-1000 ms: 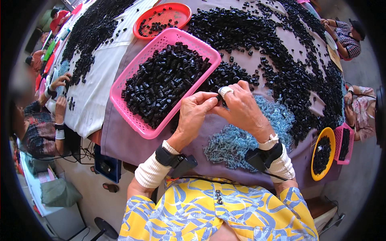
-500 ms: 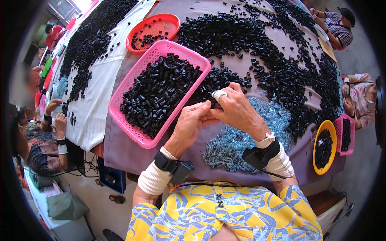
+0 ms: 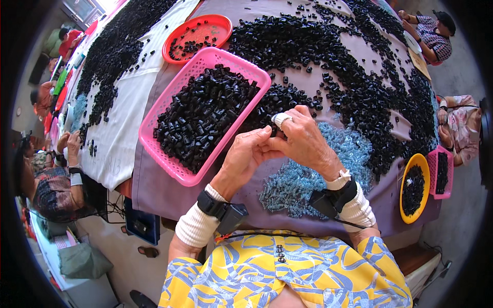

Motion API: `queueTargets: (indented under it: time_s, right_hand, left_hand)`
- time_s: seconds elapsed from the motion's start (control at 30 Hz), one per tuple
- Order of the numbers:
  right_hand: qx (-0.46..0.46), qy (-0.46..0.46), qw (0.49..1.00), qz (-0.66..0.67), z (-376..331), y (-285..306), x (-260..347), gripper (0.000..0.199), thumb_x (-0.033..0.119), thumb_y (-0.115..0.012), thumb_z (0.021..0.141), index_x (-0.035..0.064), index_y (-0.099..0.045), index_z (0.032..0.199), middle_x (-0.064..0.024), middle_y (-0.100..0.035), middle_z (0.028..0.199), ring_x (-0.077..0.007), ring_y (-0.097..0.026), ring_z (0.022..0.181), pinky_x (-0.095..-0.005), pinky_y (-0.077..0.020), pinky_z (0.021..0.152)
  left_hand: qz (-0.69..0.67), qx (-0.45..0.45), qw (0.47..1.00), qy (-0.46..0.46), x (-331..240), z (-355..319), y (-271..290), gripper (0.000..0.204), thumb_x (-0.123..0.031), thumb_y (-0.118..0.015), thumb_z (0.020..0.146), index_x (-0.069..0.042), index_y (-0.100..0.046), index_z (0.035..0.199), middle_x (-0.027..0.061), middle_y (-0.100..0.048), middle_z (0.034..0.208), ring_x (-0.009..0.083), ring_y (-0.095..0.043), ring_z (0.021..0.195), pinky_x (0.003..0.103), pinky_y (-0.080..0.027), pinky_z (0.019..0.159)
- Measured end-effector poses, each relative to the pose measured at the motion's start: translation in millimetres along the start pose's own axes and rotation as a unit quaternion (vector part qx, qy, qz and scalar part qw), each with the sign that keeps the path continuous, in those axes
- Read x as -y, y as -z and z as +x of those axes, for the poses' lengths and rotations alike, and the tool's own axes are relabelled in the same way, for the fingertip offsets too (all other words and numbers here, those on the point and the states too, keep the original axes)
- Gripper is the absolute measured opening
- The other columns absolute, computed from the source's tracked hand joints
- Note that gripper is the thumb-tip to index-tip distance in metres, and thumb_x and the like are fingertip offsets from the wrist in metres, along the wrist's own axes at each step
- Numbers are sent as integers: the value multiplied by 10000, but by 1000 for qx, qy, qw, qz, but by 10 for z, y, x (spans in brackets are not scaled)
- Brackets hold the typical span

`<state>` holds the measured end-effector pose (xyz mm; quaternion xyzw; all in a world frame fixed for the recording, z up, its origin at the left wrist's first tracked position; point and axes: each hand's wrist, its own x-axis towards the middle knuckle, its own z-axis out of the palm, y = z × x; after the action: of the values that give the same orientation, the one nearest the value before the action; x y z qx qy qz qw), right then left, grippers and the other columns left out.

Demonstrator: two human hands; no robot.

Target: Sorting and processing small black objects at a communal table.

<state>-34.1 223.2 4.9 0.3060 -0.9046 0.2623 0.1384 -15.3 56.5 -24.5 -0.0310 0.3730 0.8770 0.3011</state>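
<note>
My left hand (image 3: 242,156) and my right hand (image 3: 307,137) meet fingertip to fingertip over the table, both closed in a pinch. A dark bit shows between the fingertips, too small and hidden to name. White tape wraps one finger of my right hand. Left of my hands stands a pink plastic basket (image 3: 147,134) heaped with small black plastic pieces (image 3: 205,110). Beyond my fingers lie more loose black pieces (image 3: 285,97). A pile of small pale-blue coils, which look like springs (image 3: 292,187), spreads beneath and beside my right wrist.
Behind the basket sits a red round tray (image 3: 226,32) with scattered black pieces. At the right edge are a yellow bowl (image 3: 424,195) and a small pink basket (image 3: 448,186). Large heaps of black pieces cover the far table. Other people sit along both sides.
My hands stay almost in place, fingers still pinched together, with only a slight shift. The pink basket and red tray appear slightly higher in view. A person at the left has moved their hands.
</note>
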Motion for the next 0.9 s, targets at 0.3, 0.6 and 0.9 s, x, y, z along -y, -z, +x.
queueTargets:
  time_s: [0.3, 0.6, 0.9]
  right_hand:
    - [-11, 42, 998, 35, -8, -36, -24, 215, 195, -697, 678, 30, -561, 683, -110, -549, 662, -279, -550, 690, -381, -405, 753]
    - [-40, 58, 997, 24, -32, -66, -23, 229, 208, -702, 675, 32, -557, 668, -103, -533, 639, -268, -543, 666, -393, -404, 754]
    - [-60, 59, 996, 1, -26, -69, -13, 207, 216, -697, 685, 47, -579, 687, -83, -546, 643, -243, -546, 656, -396, -389, 774]
  left_hand:
    - [-32, -20, 999, -7, 34, 3, 25, 238, -165, -466, 952, 31, -594, 991, 120, -645, 925, 196, -649, 842, 386, -545, 812]
    - [-32, -10, 999, -20, 59, 22, 79, 193, -137, -490, 937, 23, -594, 965, 100, -631, 931, 178, -642, 840, 368, -548, 802]
    - [-20, -6, 1000, -8, -2, 17, 9, 248, -177, -461, 966, 28, -590, 1013, 94, -631, 958, 172, -638, 866, 358, -545, 811]
